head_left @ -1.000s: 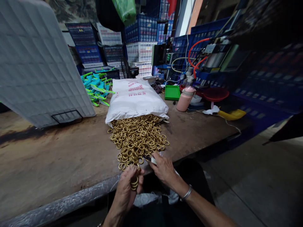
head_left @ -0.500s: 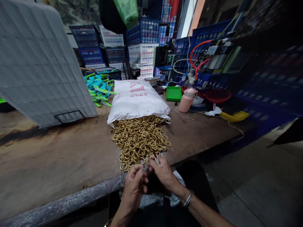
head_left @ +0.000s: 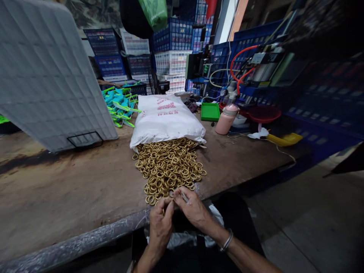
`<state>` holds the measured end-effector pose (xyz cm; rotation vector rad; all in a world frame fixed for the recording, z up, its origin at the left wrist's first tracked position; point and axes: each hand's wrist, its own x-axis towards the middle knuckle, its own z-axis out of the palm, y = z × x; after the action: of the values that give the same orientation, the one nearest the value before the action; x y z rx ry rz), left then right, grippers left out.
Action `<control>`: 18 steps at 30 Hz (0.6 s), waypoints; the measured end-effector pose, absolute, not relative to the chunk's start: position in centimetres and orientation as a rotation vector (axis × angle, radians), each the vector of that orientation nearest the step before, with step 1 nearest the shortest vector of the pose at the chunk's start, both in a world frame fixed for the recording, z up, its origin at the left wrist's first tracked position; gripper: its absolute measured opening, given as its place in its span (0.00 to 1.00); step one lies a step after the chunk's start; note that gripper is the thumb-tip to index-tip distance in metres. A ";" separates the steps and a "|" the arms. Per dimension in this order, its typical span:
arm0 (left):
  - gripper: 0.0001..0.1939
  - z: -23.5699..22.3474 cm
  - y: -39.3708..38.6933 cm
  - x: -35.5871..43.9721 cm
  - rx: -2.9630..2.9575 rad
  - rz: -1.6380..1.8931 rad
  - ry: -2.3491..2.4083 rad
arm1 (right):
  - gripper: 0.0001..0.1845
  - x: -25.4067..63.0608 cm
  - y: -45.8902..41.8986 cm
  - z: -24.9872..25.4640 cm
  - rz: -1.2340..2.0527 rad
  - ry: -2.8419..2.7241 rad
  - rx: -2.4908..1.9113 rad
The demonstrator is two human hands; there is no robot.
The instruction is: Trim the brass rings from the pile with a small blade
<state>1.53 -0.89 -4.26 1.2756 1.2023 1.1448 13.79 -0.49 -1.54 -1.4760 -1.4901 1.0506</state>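
A heap of brass-coloured rings (head_left: 167,167) spills from the open mouth of a white printed sack (head_left: 167,117) on the table. At the table's front edge, my left hand (head_left: 160,220) is closed, thumb against fingers, with a bit of a brass ring (head_left: 163,212) showing in the grip. My right hand (head_left: 193,208) is closed round a small, slim knife-like tool (head_left: 184,197), its far end hidden by the fingers. The fingertips of both hands meet, or nearly meet, just in front of the heap; what lies between them is too small to make out.
A large pale ribbed panel (head_left: 54,76) stands at the left. Behind are teal and green plastic pieces (head_left: 121,104) and stacked crates (head_left: 170,62). A green tray (head_left: 210,112), a pink bottle (head_left: 226,120), a yellow scoop (head_left: 286,139) and a hose-fed machine (head_left: 264,66) are at the right.
My right hand has moved left and turned, bringing its fingertips up to my left hand's. The left fingers have drawn into a tighter pinch. The tool now lies lower within the right hand.
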 end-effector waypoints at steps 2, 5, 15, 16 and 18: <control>0.08 -4.4 -0.8 1.2 1.412 1.139 1.176 | 0.14 13.8 -0.4 -1.4 1.024 -1.572 -1.480; 0.07 -4.2 -0.7 1.0 1.439 1.114 1.147 | 0.14 13.7 -0.1 -2.0 1.072 -1.564 -1.492; 0.14 -3.7 -1.4 1.4 0.869 0.850 0.964 | 0.20 13.9 -0.3 -2.5 1.248 -1.372 -1.415; 0.14 -3.7 -1.4 1.5 0.858 0.861 0.961 | 0.20 14.0 -0.3 -2.4 1.237 -1.377 -1.413; 0.15 -3.6 -1.4 1.6 0.846 0.870 0.968 | 0.19 14.0 -0.2 -2.3 1.169 -1.397 -1.443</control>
<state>1.58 -1.42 -3.64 0.8459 0.9681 0.8701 14.01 -0.20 -2.31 -1.4435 -1.3966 1.1686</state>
